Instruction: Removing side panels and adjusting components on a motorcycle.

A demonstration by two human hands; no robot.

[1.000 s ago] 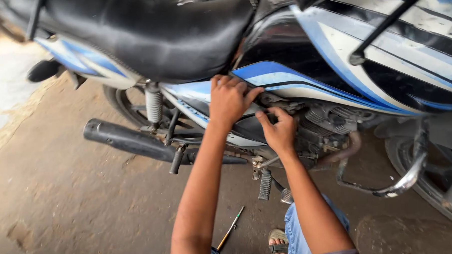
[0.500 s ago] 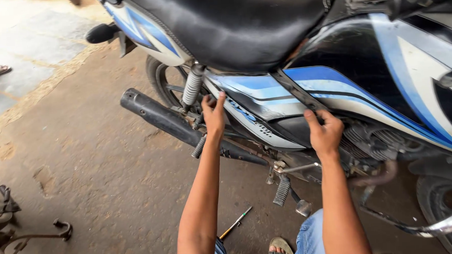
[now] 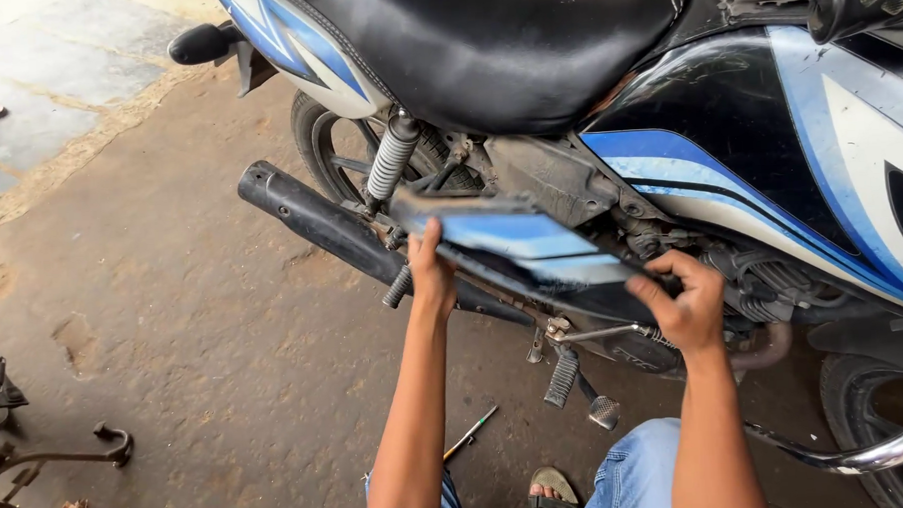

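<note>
On a stained concrete floor point(image 3: 174, 344) beside the motorcycle point(image 3: 768, 153), we hold the blue side panel point(image 3: 516, 244) mid-frame. Our left hand point(image 3: 432, 275) grips its rear end, our right hand point(image 3: 685, 301) clasps its front end. The panel sits tilted between them, clear of the frame; a loose grip could likely drop it onto the footpeg point(image 3: 562, 377) below.
</note>
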